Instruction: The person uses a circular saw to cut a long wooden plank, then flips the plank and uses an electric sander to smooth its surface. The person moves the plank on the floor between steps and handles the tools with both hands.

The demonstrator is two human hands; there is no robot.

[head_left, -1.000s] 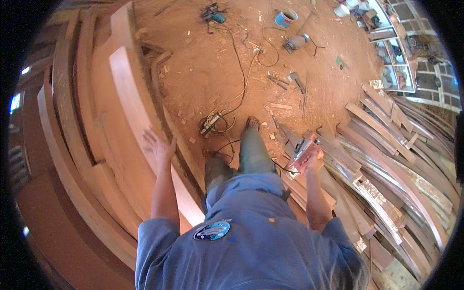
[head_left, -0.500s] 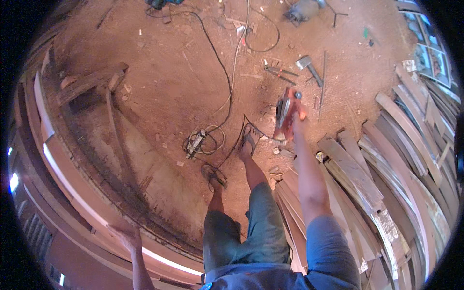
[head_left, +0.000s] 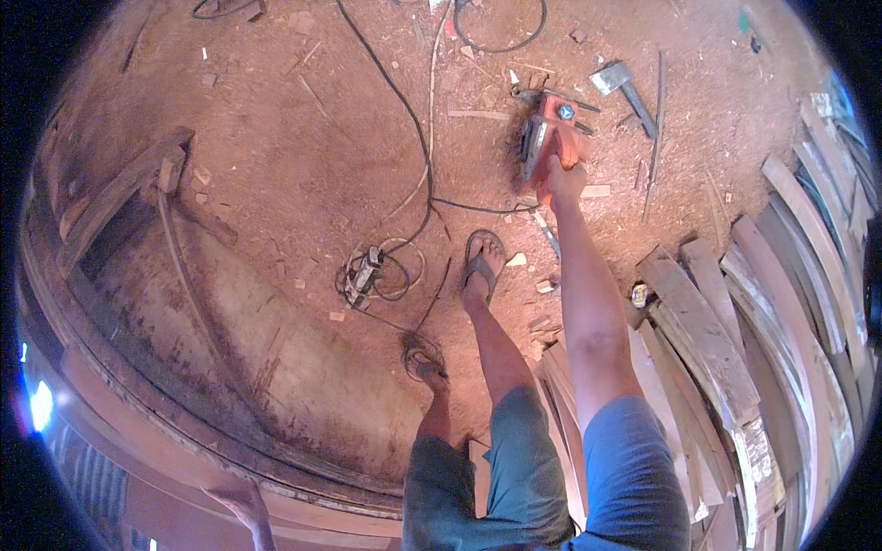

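Observation:
My right hand [head_left: 565, 181] grips the handle of an orange-red electric planer [head_left: 551, 138] with a blue front knob, held out at arm's length over the dirt floor. Its dark cord [head_left: 487, 208] trails leftward. Just beyond the planer lies a pair of pincers [head_left: 583, 104], partly hidden by it. To its right is a hammer-like tool [head_left: 629, 96] with a broad metal head and dark handle. At the lower left, my left hand [head_left: 241, 503] lies with fingers stretched out along a long wooden board [head_left: 175, 464]; nothing shows in its grasp.
A power strip [head_left: 364, 275] with coiled cords lies left of my feet. Stacked planks [head_left: 698, 331] fill the right side. A large wooden panel [head_left: 294, 340] and a timber frame piece [head_left: 119, 188] stand at left. Wood chips and a thin rod [head_left: 654, 138] litter the floor.
My right hand has carried the planer farther forward, up to the pincers. The view has shifted, bringing the floor tools closer. My left hand stays on the long board.

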